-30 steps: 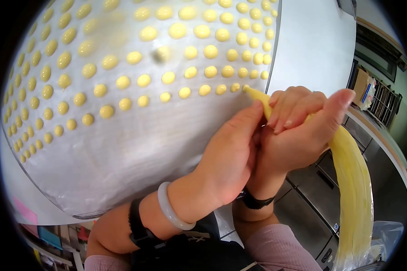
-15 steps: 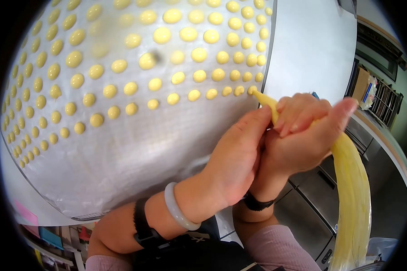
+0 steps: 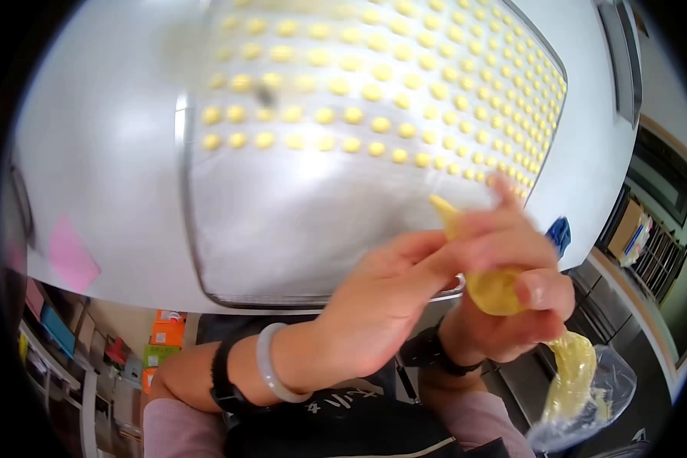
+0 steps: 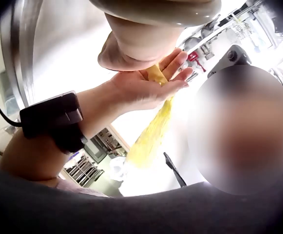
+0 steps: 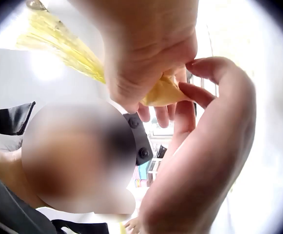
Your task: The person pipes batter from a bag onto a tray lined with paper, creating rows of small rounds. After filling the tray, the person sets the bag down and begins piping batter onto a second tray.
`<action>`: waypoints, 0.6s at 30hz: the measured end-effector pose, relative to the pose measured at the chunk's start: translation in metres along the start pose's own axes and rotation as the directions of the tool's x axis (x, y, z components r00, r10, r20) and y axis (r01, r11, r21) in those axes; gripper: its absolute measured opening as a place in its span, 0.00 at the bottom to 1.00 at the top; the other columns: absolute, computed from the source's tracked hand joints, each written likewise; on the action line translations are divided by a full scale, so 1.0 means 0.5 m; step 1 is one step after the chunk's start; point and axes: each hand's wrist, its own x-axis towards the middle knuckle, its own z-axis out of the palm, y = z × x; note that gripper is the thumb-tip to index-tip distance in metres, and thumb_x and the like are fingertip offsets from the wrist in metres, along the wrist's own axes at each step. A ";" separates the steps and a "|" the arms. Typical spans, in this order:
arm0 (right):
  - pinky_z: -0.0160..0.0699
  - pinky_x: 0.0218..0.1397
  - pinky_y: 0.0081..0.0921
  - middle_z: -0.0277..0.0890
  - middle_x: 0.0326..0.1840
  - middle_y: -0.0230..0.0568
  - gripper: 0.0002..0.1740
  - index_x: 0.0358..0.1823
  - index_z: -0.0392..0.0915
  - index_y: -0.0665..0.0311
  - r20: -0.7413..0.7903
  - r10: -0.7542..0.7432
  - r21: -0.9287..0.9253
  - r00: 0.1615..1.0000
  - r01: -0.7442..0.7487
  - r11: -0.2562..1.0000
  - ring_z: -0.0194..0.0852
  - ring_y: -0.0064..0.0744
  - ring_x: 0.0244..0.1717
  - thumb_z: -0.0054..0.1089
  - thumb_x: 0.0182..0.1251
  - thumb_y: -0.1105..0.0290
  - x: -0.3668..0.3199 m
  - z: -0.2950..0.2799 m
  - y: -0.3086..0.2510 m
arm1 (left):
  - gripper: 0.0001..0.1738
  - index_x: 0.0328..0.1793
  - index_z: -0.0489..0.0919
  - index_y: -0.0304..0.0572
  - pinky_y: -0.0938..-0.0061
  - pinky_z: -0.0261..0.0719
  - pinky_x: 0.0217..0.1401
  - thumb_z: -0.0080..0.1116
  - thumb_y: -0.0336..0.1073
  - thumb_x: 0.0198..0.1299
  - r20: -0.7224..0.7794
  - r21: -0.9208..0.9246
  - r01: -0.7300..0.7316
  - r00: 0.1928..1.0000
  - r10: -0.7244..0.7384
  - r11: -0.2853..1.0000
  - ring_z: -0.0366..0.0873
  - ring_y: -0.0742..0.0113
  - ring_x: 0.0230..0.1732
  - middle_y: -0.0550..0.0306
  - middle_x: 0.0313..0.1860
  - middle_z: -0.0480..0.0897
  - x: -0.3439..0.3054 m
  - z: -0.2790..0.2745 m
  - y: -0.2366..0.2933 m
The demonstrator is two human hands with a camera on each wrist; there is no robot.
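A piping bag [image 3: 496,294] of yellow mixture lies across the right hand [image 3: 504,334], whose fingers and thumb bend loosely around it; part of the bulge shows between them. The left hand [image 3: 366,309] pinches the bag near its narrow front end, beside the right hand. In the left wrist view the right hand [image 4: 139,92] is palm up under the bag [image 4: 153,131]. The right wrist view shows fingertips of the left hand [image 5: 207,126] against the bag [image 5: 162,92]. Rows of small yellow dots [image 3: 407,131] cover the far part of a lined tray [image 3: 298,229].
A pink paper [image 3: 72,256] lies on the table left of the tray. A blue item [image 3: 559,235] rests at the table's right edge. Orange boxes [image 3: 168,330] stand below at left, and a rack [image 3: 653,256] of dark trays is at right.
The head view has shifted, showing more of the tray. The bag's tip has come away from the dots, both hands have moved nearer the body, and the right hand's fingers have shifted on the bag.
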 end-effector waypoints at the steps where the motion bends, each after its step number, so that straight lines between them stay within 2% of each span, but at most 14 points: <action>1: 0.59 0.56 0.49 0.72 0.25 0.43 0.26 0.46 0.70 0.55 0.047 0.016 0.097 0.999 -0.021 0.995 0.73 0.43 0.29 0.24 0.67 0.48 0.011 0.031 0.001 | 0.17 0.49 0.71 0.33 0.81 0.64 0.52 0.49 0.38 0.60 -0.063 -0.066 -0.032 0.998 0.027 0.997 0.69 0.77 0.44 0.61 0.42 0.75 -0.027 -0.012 0.023; 2: 0.65 0.53 0.45 0.72 0.16 0.37 0.27 0.47 0.69 0.56 0.094 0.033 0.188 0.995 -0.050 0.981 0.72 0.36 0.19 0.24 0.67 0.47 0.022 0.066 0.003 | 0.16 0.50 0.71 0.33 0.81 0.64 0.51 0.48 0.37 0.60 -0.125 -0.133 -0.062 0.991 0.045 0.989 0.69 0.77 0.43 0.61 0.42 0.75 -0.056 -0.028 0.043; 3: 0.70 0.49 0.38 0.69 0.12 0.36 0.28 0.47 0.70 0.60 0.053 0.028 0.325 0.998 -0.044 0.945 0.70 0.31 0.15 0.26 0.66 0.48 0.025 0.101 0.010 | 0.14 0.48 0.72 0.33 0.81 0.64 0.50 0.47 0.35 0.61 -0.150 -0.131 -0.133 0.982 0.113 0.982 0.70 0.77 0.43 0.61 0.43 0.75 -0.081 -0.051 0.049; 4: 0.71 0.48 0.37 0.69 0.12 0.35 0.29 0.41 0.72 0.62 -0.001 0.125 0.501 0.992 -0.107 0.859 0.68 0.29 0.14 0.24 0.67 0.48 0.032 0.140 0.005 | 0.14 0.48 0.72 0.33 0.81 0.64 0.50 0.47 0.35 0.61 -0.145 -0.142 -0.141 0.982 0.120 0.980 0.70 0.77 0.43 0.61 0.43 0.75 -0.100 -0.074 0.063; 6: 0.72 0.43 0.34 0.65 0.10 0.34 0.33 0.27 0.72 0.61 -0.030 0.200 0.513 0.979 -0.156 0.844 0.65 0.29 0.12 0.24 0.64 0.42 0.045 0.194 0.007 | 0.13 0.47 0.73 0.33 0.80 0.64 0.51 0.46 0.34 0.61 -0.056 -0.181 -0.258 0.966 0.252 0.949 0.69 0.77 0.45 0.61 0.44 0.75 -0.130 -0.106 0.092; 7: 0.72 0.43 0.34 0.65 0.10 0.34 0.33 0.27 0.72 0.61 -0.022 0.204 0.504 0.979 -0.166 0.848 0.65 0.29 0.12 0.24 0.64 0.42 0.049 0.210 0.007 | 0.14 0.48 0.73 0.33 0.80 0.63 0.52 0.46 0.35 0.61 -0.147 -0.174 -0.271 0.958 0.247 0.947 0.69 0.77 0.46 0.60 0.45 0.75 -0.144 -0.111 0.102; 9: 0.69 0.37 0.31 0.63 0.13 0.32 0.32 0.16 0.65 0.61 0.025 0.162 0.478 0.987 -0.154 0.865 0.63 0.27 0.18 0.32 0.59 0.39 0.057 0.229 0.010 | 0.15 0.50 0.72 0.32 0.80 0.63 0.53 0.46 0.34 0.61 -0.186 -0.172 -0.274 0.952 0.242 0.946 0.69 0.76 0.46 0.59 0.45 0.75 -0.154 -0.112 0.121; 11: 0.69 0.37 0.30 0.63 0.13 0.31 0.33 0.14 0.63 0.60 0.013 0.217 0.455 0.976 -0.199 0.868 0.62 0.26 0.17 0.29 0.57 0.37 0.060 0.255 0.010 | 0.16 0.51 0.71 0.31 0.79 0.62 0.54 0.45 0.34 0.62 -0.225 -0.174 -0.267 0.948 0.226 0.948 0.69 0.76 0.47 0.58 0.45 0.75 -0.161 -0.127 0.128; 13: 0.69 0.37 0.29 0.61 0.12 0.30 0.36 0.11 0.59 0.59 -0.001 0.264 0.406 0.965 -0.241 0.882 0.60 0.25 0.16 0.21 0.55 0.33 0.066 0.266 0.014 | 0.17 0.53 0.68 0.28 0.79 0.62 0.56 0.45 0.32 0.61 -0.178 -0.210 -0.264 0.957 0.228 0.941 0.68 0.74 0.50 0.55 0.47 0.74 -0.166 -0.145 0.134; 18: 0.70 0.35 0.30 0.61 0.12 0.29 0.34 0.13 0.60 0.59 0.037 0.236 0.312 0.971 -0.236 0.920 0.61 0.25 0.15 0.26 0.58 0.36 0.068 0.277 0.027 | 0.17 0.55 0.65 0.26 0.78 0.63 0.56 0.42 0.26 0.60 -0.230 -0.131 -0.233 0.953 0.199 0.964 0.67 0.72 0.54 0.51 0.48 0.73 -0.185 -0.156 0.146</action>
